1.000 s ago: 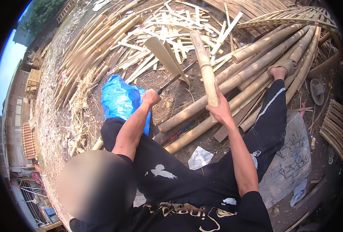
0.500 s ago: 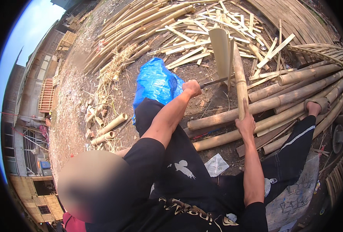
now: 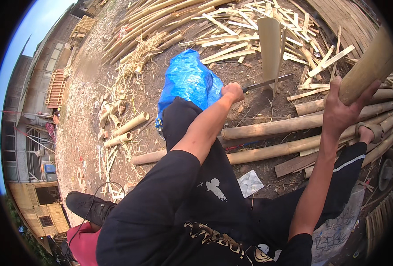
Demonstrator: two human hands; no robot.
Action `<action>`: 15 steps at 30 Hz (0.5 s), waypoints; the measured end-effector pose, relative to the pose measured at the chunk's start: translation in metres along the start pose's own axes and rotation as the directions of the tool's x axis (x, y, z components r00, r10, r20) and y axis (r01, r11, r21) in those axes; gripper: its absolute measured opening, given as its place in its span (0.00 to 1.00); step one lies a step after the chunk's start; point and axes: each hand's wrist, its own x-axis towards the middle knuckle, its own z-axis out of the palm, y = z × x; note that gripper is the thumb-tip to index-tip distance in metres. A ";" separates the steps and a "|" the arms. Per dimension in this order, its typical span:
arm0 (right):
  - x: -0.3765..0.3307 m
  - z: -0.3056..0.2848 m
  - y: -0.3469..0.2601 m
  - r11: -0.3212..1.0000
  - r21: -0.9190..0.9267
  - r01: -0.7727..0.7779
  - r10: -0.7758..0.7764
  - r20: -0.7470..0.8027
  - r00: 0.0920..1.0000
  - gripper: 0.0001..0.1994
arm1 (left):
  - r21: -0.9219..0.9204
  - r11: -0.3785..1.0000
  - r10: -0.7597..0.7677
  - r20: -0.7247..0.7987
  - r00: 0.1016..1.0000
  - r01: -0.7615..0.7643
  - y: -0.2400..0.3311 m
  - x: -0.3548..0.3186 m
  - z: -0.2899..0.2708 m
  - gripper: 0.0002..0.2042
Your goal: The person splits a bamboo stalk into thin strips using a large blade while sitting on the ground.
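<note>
My left hand [image 3: 232,92] is closed around the handle of a long knife [image 3: 267,83]. Its blade reaches right to the foot of a pale split bamboo piece [image 3: 269,46] standing upright on the dirt. My right hand [image 3: 342,111] grips a thick round bamboo pole [image 3: 370,66] that rises toward the upper right edge, apart from the split piece. Both arms come up over my black-clothed legs.
A crumpled blue plastic sheet [image 3: 187,80] lies by my left knee. Long bamboo poles [image 3: 289,125] lie across the ground under my legs, and my sandalled foot [image 3: 368,131] rests on them. Split slats [image 3: 245,26] litter the far ground. Short bamboo offcuts [image 3: 130,126] lie at the left.
My right hand has carried the round pole right and away from the split piece, which now stands alone at the knife blade. The view has swung left.
</note>
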 end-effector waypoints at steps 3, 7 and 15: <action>-0.118 -0.003 0.066 0.924 -0.345 -0.165 0.341 0.550 0.762 0.50 | 0.025 0.999 0.022 -0.016 1.000 -0.022 0.010 0.005 0.003 0.15; -0.172 -0.023 0.069 0.771 -0.513 -0.378 0.627 0.719 0.302 0.51 | 0.313 0.936 0.187 -0.061 0.980 -0.159 -0.010 0.023 -0.002 0.13; -0.120 -0.082 0.076 0.781 -0.121 -0.613 0.501 0.707 0.499 0.49 | -0.024 0.999 -0.044 0.115 0.992 0.047 0.007 -0.002 0.005 0.24</action>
